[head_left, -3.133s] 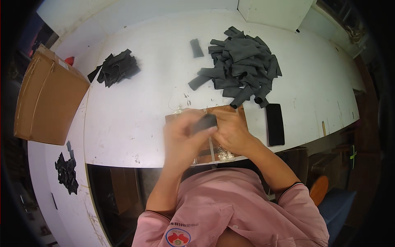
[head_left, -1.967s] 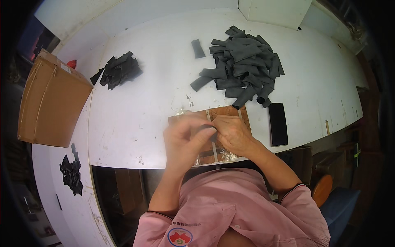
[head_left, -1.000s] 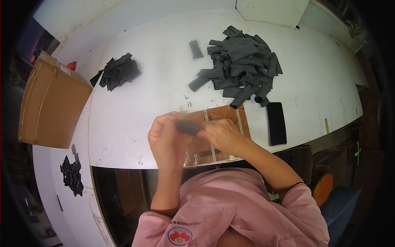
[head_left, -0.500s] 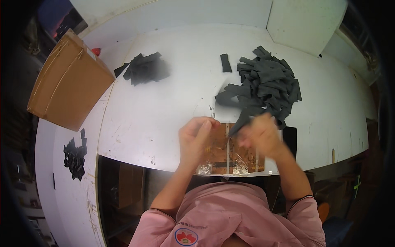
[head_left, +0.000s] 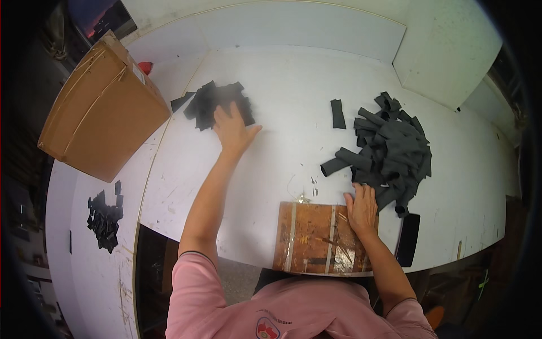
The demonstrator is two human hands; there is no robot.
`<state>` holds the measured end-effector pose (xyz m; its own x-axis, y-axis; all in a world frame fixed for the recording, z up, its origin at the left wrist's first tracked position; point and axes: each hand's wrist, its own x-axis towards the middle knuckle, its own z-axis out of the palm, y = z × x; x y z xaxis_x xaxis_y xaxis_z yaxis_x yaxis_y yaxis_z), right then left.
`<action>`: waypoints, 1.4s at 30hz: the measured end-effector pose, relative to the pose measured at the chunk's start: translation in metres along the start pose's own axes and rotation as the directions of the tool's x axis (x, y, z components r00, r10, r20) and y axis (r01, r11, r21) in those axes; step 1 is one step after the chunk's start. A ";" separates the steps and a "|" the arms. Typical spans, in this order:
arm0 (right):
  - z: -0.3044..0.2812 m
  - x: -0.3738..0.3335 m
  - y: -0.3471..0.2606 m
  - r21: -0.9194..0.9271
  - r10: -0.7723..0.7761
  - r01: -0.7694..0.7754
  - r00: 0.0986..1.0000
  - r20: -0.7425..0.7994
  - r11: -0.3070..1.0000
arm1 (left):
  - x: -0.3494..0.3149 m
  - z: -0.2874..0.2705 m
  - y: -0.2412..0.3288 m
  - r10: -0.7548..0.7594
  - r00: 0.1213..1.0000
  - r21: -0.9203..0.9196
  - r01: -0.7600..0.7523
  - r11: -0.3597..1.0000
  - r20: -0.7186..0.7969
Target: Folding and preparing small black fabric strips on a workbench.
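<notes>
My left hand (head_left: pixel 231 134) reaches far out to the left, fingers spread over the near side of a pile of flat dark grey fabric pieces (head_left: pixel 201 108). Nothing shows in its grasp. My right hand (head_left: pixel 363 210) lies with its fingers stretched out at the upper right corner of a brown board (head_left: pixel 305 234) with strips of clear tape. Its fingertips come to the near edge of a larger heap of dark grey fabric tubes (head_left: pixel 395 141); whether they touch it I cannot tell. One separate dark fabric piece (head_left: pixel 337 114) lies left of that heap.
A big cardboard box (head_left: pixel 104 113) stands at the left. Small black scraps (head_left: pixel 104 220) lie on the white side surface below it. A flat black rectangular object (head_left: pixel 407 240) rests right of the board. Thread bits (head_left: pixel 303 198) lie behind the board on the white table (head_left: pixel 271 152).
My left hand has moved from above the board to the far left pile. My right hand no longer has the dark fabric piece and lies lower, by the board's corner. The view has shifted.
</notes>
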<state>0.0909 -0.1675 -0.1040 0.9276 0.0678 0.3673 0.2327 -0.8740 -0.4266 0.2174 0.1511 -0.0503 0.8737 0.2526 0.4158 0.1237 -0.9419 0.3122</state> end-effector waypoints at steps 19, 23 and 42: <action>-0.006 0.013 -0.009 -0.016 0.124 -0.123 0.982 0.143 0.992 | 0.090 0.068 -0.076 0.066 0.991 0.292 -0.098 0.951 0.119; -0.004 0.011 -0.005 -0.005 0.123 -0.123 0.983 0.134 0.992 | 0.066 0.048 -0.068 0.057 0.987 0.173 -0.083 0.981 0.148; 0.007 0.004 0.010 0.030 0.007 -0.006 0.999 -0.044 1.000 | -0.152 -0.062 -0.016 0.316 0.898 -0.502 -0.130 0.855 0.306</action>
<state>0.0995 -0.1730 -0.1123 0.9155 0.0398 0.4004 0.2357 -0.8596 -0.4533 0.0530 0.1417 -0.0658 0.9677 -0.1383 0.2109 -0.2438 -0.7272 0.6416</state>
